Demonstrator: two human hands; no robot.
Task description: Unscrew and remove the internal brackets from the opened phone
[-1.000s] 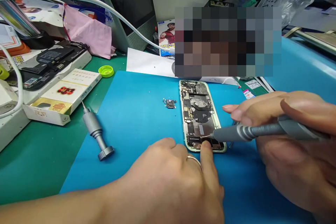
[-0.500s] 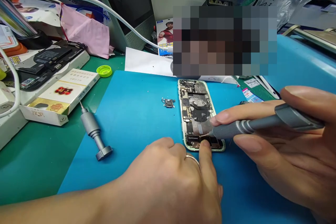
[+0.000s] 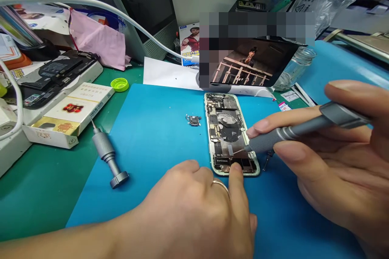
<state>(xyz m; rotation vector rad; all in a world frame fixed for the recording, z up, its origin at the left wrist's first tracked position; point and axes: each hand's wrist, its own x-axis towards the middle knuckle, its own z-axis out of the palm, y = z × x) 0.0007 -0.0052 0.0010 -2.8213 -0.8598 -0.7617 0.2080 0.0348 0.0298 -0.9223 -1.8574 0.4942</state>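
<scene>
A smartphone (image 3: 227, 133) with its inner parts exposed lies on the blue mat. My left hand (image 3: 200, 206) reaches in from below, its index fingertip pressing on the phone's lower end; the other fingers curl under, and the thumb is mostly hidden. Pinched in the thumb and fingers of my right hand (image 3: 328, 170) is a grey precision screwdriver (image 3: 267, 139). Its thin tip points left over the silvery lower part of the phone; whether it touches is unclear. A small loose circuit part (image 3: 193, 120) sits left of the phone. Farther left lies a second grey screwdriver (image 3: 105, 147).
On the left are a white-and-gold box (image 3: 73, 109), a green cap (image 3: 119, 84) and another opened device (image 3: 51, 77). Behind the phone a lit screen (image 3: 246, 64) leans beside a glass jar (image 3: 296, 68). A white cable (image 3: 121, 10) arches across the upper left.
The screwdriver tip has moved up from the black strip at the phone's lower end to the silvery area. My right hand has moved slightly with it. My left fingertip stays on the phone.
</scene>
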